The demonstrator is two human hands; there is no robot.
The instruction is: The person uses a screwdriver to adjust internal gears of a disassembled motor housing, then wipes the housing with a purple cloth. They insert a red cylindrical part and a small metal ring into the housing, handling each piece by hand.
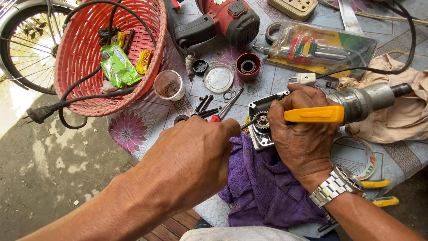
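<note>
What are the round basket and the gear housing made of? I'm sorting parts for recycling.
Basket: looks like woven plastic, matte salmon-red, uniform molded strands. Gear housing: seemingly cast metal, dull grey with a worn, scuffed surface.

Left hand (191, 156) is clenched in a fist just left of the right hand (301, 136), whose fingers curl tight, wrist bent.

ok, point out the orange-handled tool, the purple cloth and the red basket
orange-handled tool (314, 114), head view, middle of the handle
purple cloth (263, 187), head view, centre fold
red basket (84, 96), head view, lower woven wall
</note>
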